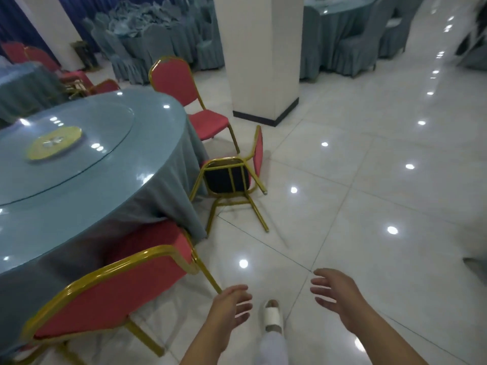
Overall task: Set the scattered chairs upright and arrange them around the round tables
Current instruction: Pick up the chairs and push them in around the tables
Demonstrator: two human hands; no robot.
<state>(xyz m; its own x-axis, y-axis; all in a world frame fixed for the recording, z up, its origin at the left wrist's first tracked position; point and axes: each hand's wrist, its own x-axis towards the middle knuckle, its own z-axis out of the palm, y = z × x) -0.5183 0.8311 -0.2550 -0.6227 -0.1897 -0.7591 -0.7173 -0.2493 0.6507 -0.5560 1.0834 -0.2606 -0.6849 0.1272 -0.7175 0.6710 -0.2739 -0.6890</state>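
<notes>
A round tabletop (87, 159) covered with a blue-grey cloth is seen at the left, with a glass turntable (66, 143) on it and a yellow disc (54, 142) at the turntable's middle. Three red chairs with gold frames are placed by its edge. The nearest chair (110, 288) stands upright at the lower left, its seat tucked under the hanging cloth and its back turned toward the camera. A second chair (184, 101) stands upright at the far side of the tabletop, near a white pillar (261, 56). Between these two, a tipped chair (234, 177) lies on its side on the white tiled floor (369, 193), its dark underside and gold legs shown toward the camera, its red back pointing away, just beside the cloth.

Both hands are held out low in the frame, above the floor. The left hand (232, 304) is empty, its fingers spread loosely, close to the rear leg of the nearest chair; whether it touches that leg cannot be told. The right hand (334, 293) is likewise empty and spread, well apart from any chair. A foot in a white slipper (272, 316) is seen between the two hands.

Further tables and chairs in grey covers (147, 40) are seen at the back.
</notes>
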